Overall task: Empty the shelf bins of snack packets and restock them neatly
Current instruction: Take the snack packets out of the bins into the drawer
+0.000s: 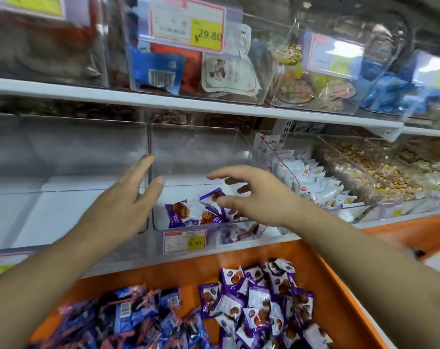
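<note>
A clear plastic bin [198,147] sits on the middle shelf with a few purple snack packets [181,212] at its front. My left hand [123,200] rests on the bin's left wall, fingers straight, thumb over the edge. My right hand [254,195] hovers inside the bin just above the packets, fingers spread and loosely bent, holding nothing. Below, an orange crate [339,293] holds a heap of the same purple packets [259,303] on the right and blue-and-pink packets [128,321] on the left.
An empty clear bin [63,152] stands left of the middle one. To the right are bins of white packets [314,180] and yellowish snacks [380,177]. The upper shelf [188,102] carries more full bins and a 29.80 price tag [188,21].
</note>
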The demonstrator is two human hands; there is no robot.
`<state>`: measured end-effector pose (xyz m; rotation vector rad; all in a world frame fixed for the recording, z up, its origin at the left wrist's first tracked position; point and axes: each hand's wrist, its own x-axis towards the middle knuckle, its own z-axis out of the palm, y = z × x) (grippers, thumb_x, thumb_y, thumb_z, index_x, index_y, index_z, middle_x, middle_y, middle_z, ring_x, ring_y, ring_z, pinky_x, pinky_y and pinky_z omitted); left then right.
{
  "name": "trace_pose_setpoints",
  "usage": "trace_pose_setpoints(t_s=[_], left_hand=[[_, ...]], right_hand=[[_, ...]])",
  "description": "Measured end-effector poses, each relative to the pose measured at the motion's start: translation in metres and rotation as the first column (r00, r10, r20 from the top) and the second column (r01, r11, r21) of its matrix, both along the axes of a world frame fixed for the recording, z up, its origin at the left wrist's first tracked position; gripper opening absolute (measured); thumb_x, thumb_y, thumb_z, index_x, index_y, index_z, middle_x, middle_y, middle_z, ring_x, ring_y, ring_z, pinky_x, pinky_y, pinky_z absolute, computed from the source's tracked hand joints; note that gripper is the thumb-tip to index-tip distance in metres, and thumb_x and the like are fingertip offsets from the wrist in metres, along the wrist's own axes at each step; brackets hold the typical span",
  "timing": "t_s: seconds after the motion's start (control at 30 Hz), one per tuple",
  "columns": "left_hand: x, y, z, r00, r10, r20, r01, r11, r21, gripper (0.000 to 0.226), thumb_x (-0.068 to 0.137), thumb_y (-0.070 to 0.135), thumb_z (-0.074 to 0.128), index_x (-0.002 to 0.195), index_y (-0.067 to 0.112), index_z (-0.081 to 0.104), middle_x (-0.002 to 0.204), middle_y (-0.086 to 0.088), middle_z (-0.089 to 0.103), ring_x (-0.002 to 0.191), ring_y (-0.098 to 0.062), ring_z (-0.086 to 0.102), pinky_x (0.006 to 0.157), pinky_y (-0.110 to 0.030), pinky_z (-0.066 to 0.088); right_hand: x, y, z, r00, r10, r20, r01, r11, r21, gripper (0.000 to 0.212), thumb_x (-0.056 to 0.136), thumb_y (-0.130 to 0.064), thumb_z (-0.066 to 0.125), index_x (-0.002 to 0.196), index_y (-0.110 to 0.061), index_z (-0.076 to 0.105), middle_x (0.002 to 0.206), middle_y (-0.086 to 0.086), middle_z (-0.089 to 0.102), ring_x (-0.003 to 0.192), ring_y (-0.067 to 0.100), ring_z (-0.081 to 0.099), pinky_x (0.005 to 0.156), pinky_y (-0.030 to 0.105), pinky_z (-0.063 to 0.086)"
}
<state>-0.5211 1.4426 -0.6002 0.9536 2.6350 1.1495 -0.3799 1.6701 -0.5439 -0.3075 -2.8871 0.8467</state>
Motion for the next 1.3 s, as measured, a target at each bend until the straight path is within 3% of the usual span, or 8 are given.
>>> trace_pose_setpoints(t_s=[0.17, 0.33, 0.6, 0.7, 0.97, 1.13, 1.2, 1.3], left_hand=[[0.0, 0.0, 0.002, 1.0, 0.0, 0.025, 0.0, 1.0, 0.003, 0.064, 0.096, 0.073, 0.025, 0.157, 0.058, 0.01, 0.166, 0.011, 0.034, 0.129, -0.014, 0.056, 0.113, -0.05, 0.043], [-0.002, 0.0, 0.001, 0.999, 0.013, 0.04, -0.013, 1.0, -0.014, 0.062, 0.099, 0.071, 0.026, 0.157, 0.06, 0.006, 0.168, 0.015, 0.026, 0.12, -0.006, 0.054, 0.112, -0.048, 0.044], [-0.004, 0.0, 0.0, 1.0, 0.013, 0.02, -0.012, 1.0, -0.024, 0.059, 0.102, 0.067, 0.028, 0.156, 0.059, 0.008, 0.157, 0.005, 0.046, 0.088, 0.007, 0.054, 0.099, -0.045, 0.05], [-0.004, 0.001, -0.001, 1.0, 0.018, 0.021, -0.018, 0.999, -0.035, 0.059, 0.102, 0.067, 0.028, 0.156, 0.059, 0.008, 0.153, -0.005, 0.051, 0.085, -0.005, 0.056, 0.099, -0.046, 0.051], [-0.007, -0.001, -0.003, 1.0, 0.011, 0.011, -0.011, 1.0, -0.001, 0.06, 0.102, 0.067, 0.03, 0.157, 0.057, 0.009, 0.165, 0.015, 0.033, 0.106, -0.006, 0.055, 0.103, -0.043, 0.046], [-0.008, 0.0, -0.002, 1.0, 0.003, -0.013, -0.004, 1.0, -0.014, 0.06, 0.102, 0.066, 0.031, 0.158, 0.056, 0.01, 0.166, 0.012, 0.033, 0.098, -0.004, 0.055, 0.098, -0.041, 0.043], [-0.01, 0.0, -0.002, 1.0, 0.023, -0.015, -0.023, 0.999, -0.029, 0.058, 0.102, 0.066, 0.031, 0.156, 0.058, 0.012, 0.149, -0.003, 0.054, 0.092, -0.01, 0.057, 0.091, -0.041, 0.044], [-0.009, 0.001, -0.002, 0.999, 0.026, -0.018, -0.027, 0.998, -0.06, 0.054, 0.102, 0.066, 0.032, 0.153, 0.062, 0.017, 0.095, -0.005, 0.068, 0.084, -0.023, 0.06, 0.078, -0.043, 0.045]], right_hand=[[-0.064, 0.013, -0.034, 0.935, 0.043, 0.352, -0.013, 0.996, -0.087, 0.068, 0.078, -0.063, 0.083, 0.141, -0.051, 0.058, 0.159, -0.016, 0.044, 0.146, 0.012, 0.042, 0.114, 0.028, 0.035], [-0.093, 0.005, -0.059, 0.886, 0.148, 0.44, -0.184, 0.982, 0.041, 0.082, 0.075, -0.065, 0.084, 0.147, -0.055, 0.048, 0.159, -0.013, 0.044, 0.143, 0.015, 0.044, 0.119, 0.039, 0.039], [-0.095, -0.002, -0.071, 0.939, 0.191, 0.285, -0.186, 0.982, -0.047, 0.06, 0.075, -0.029, 0.095, 0.129, -0.04, 0.072, 0.121, -0.02, 0.072, 0.107, 0.001, 0.067, 0.102, 0.028, 0.054], [-0.091, 0.0, -0.067, 0.977, 0.126, 0.174, -0.099, 0.983, -0.153, 0.056, 0.073, -0.026, 0.096, 0.123, -0.039, 0.075, 0.107, -0.015, 0.078, 0.091, 0.003, 0.074, 0.093, 0.034, 0.061], [-0.053, 0.006, -0.005, 0.963, -0.108, -0.246, 0.025, 0.947, -0.32, 0.062, 0.075, -0.025, 0.095, 0.132, -0.029, 0.072, 0.114, -0.012, 0.078, 0.102, 0.004, 0.074, 0.094, 0.03, 0.06], [0.044, 0.001, 0.006, 0.936, -0.156, -0.315, 0.075, 0.964, -0.254, 0.065, 0.077, -0.028, 0.091, 0.135, -0.042, 0.067, 0.117, -0.006, 0.071, 0.108, 0.012, 0.07, 0.087, 0.022, 0.057], [0.083, -0.001, -0.01, 0.936, -0.192, -0.296, 0.123, 0.964, -0.235, 0.067, 0.076, -0.028, 0.091, 0.136, -0.043, 0.066, 0.115, -0.006, 0.068, 0.11, 0.01, 0.066, 0.09, 0.014, 0.049], [0.133, 0.012, -0.054, 0.948, -0.257, -0.187, 0.213, 0.95, -0.228, 0.067, 0.074, -0.032, 0.092, 0.134, -0.045, 0.067, 0.11, -0.025, 0.063, 0.111, 0.0, 0.062, 0.092, 0.009, 0.043]])
